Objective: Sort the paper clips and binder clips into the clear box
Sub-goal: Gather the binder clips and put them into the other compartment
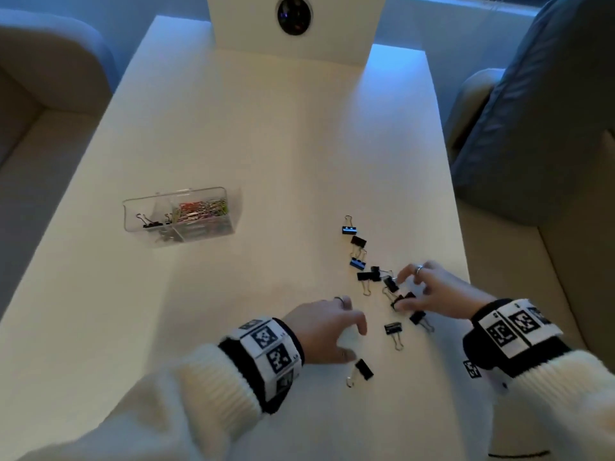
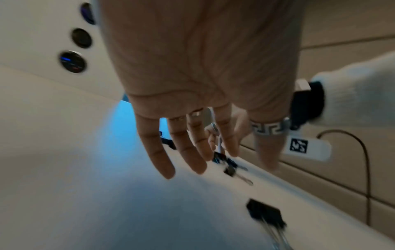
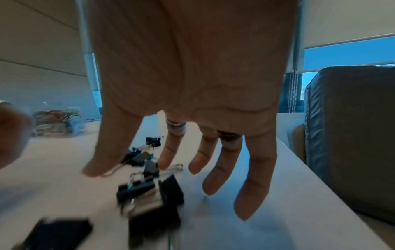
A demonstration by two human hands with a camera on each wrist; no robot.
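Observation:
The clear box (image 1: pixel 179 214) stands left of centre on the white table (image 1: pixel 266 144); it holds coloured paper clips and one black binder clip. Several black binder clips (image 1: pixel 358 241) lie scattered at the near right. My right hand (image 1: pixel 402 292) hovers over their cluster with spread, straight fingers (image 3: pixel 215 182); its thumb and forefinger touch the clips (image 3: pixel 149 191) and grip nothing. My left hand (image 1: pixel 356 341) is just above the table to the left of the clips, fingers (image 2: pixel 158 159) relaxed and empty. One binder clip (image 1: pixel 364 369) lies beside its thumb, seen too as a clip (image 2: pixel 265 213) in the left wrist view.
A white upright panel with a round dark lens (image 1: pixel 294 15) stands at the table's far end. Beige seats flank the table, with a grey cushion (image 1: pixel 539 128) on the right. The table's right edge runs close to the clips. A small tagged white device (image 2: pixel 305 147) with a cable sits by it.

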